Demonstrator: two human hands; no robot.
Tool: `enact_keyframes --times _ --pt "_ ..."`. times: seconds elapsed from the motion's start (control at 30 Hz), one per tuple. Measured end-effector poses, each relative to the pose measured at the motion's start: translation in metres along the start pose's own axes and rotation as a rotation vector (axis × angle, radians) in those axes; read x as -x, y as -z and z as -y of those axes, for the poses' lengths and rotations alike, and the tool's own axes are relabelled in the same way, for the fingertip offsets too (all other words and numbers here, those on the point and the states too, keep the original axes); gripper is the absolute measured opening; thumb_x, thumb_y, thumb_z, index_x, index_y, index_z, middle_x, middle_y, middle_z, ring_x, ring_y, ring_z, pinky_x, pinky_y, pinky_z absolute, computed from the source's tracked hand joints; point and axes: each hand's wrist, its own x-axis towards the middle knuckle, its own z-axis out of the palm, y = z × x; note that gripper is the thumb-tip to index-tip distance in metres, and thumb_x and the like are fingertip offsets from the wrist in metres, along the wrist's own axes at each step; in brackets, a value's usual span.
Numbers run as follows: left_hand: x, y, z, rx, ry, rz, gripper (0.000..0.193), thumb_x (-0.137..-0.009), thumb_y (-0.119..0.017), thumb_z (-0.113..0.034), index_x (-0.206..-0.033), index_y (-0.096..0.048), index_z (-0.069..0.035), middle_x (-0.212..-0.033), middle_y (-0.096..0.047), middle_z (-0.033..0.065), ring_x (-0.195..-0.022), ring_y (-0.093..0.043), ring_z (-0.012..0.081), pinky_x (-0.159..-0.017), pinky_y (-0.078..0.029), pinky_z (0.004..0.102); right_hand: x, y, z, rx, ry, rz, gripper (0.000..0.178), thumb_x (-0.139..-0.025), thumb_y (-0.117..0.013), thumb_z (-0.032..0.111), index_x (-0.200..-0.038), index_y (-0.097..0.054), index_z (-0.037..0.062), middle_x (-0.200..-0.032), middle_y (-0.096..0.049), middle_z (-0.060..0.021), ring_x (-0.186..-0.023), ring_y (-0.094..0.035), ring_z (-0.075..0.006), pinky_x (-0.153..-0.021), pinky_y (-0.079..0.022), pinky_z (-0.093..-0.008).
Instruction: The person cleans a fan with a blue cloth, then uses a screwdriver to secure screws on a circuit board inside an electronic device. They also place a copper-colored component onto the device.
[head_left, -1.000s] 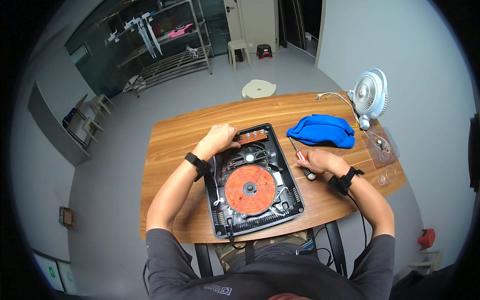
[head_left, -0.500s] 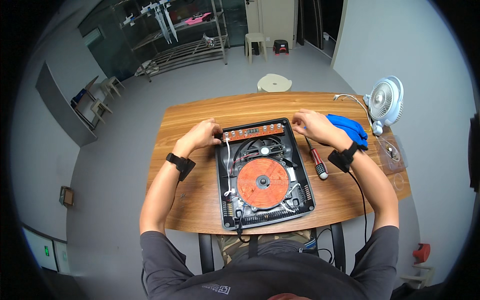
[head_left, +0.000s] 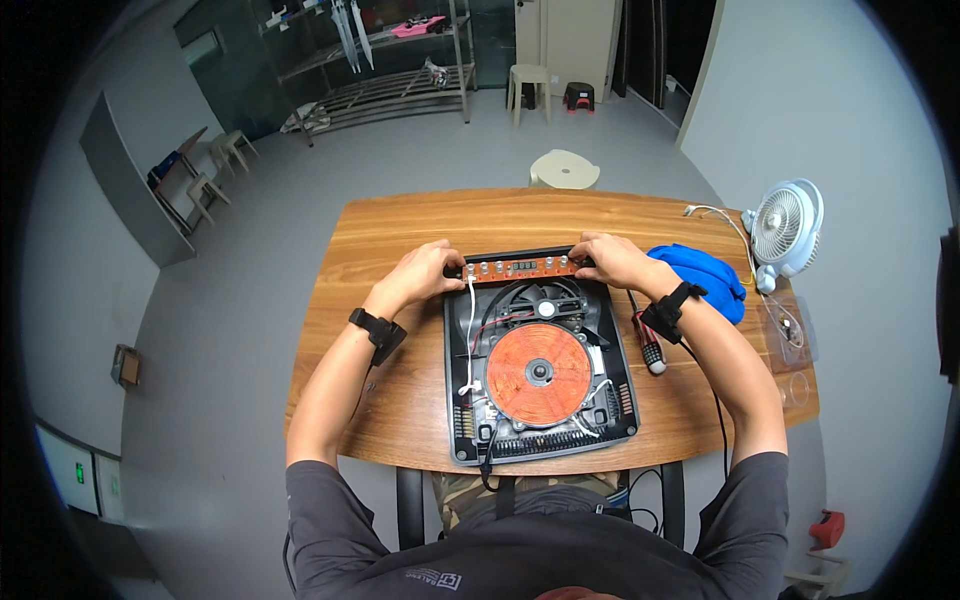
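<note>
An opened induction cooker (head_left: 625, 385) lies on the table with its insides showing: a round orange-red coil (head_left: 515, 385), a black cooling fan (head_left: 530, 294) and white wires. Along its far edge runs a narrow orange circuit board (head_left: 498, 270) with a row of buttons and a small dark display. My left hand (head_left: 428, 270) pinches the board's left end, where a white wire (head_left: 472, 325) plugs in. At the right end, the fingers of my right hand (head_left: 614, 264) are closed on the board; their tips are partly hidden.
A screwdriver (head_left: 652, 352) lies right of the cooker, partly behind my right wrist. Beyond it are a blue cloth bundle (head_left: 708, 280), a small white fan (head_left: 785, 225) and a clear plastic box (head_left: 800, 325) on the wooden table (head_left: 400, 225). A stool (head_left: 565, 170) stands past the far edge.
My right hand has moved from beyond the cooker's far right corner onto the board's right end. My left hand has closed in on the left end. The view has shifted slightly.
</note>
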Motion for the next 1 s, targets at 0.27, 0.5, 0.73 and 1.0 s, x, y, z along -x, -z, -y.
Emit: enact_keyframes --times 0.27,0.5,0.73,1.0 --pt "-0.001 -0.002 0.008 0.021 0.011 0.006 0.035 -0.078 -0.085 -0.028 -0.106 -0.078 -0.009 -0.105 -0.068 0.0134 -0.104 -0.066 0.0339 -0.090 -0.054 0.0443 -0.008 -0.003 0.001 -0.080 -0.001 -0.002 0.035 -0.086 -0.079 0.019 -0.117 -0.072 0.0043 -0.113 -0.065 -0.0133 -0.113 -0.064 -0.0354 -0.096 -0.052 -0.0438" --pt "0.002 -0.004 0.003 0.012 0.010 -0.054 0.039 -0.076 -0.087 -0.025 -0.107 -0.077 -0.004 -0.099 -0.069 0.0137 -0.093 -0.068 0.0330 -0.084 -0.055 0.0424 -0.010 -0.012 -0.009 -0.197 0.051 -0.039 0.036 -0.082 -0.081 0.013 -0.115 -0.071 0.0008 -0.111 -0.065 -0.0157 -0.110 -0.064 -0.0369 -0.095 -0.052 -0.0439" --pt "0.004 -0.004 0.007 0.025 -0.002 -0.056 0.041 -0.075 -0.088 -0.026 -0.108 -0.077 -0.003 -0.100 -0.071 0.0125 -0.091 -0.068 0.0315 -0.083 -0.055 0.0412 -0.012 -0.015 -0.012 -0.205 0.075 -0.048 0.037 -0.081 -0.082 0.011 -0.115 -0.070 -0.0010 -0.110 -0.066 -0.0194 -0.105 -0.064 -0.0385 -0.094 -0.053 -0.0441" --pt "0.003 0.000 -0.002 -0.017 0.048 0.006 0.041 -0.076 -0.087 -0.029 -0.109 -0.078 -0.005 -0.097 -0.071 0.0118 -0.094 -0.069 0.0317 -0.083 -0.055 0.0415 -0.015 -0.012 -0.012 -0.175 0.095 -0.012 0.037 -0.084 -0.081 0.011 -0.116 -0.069 -0.0016 -0.110 -0.066 -0.0173 -0.104 -0.065 -0.0355 -0.091 -0.054 -0.0420"
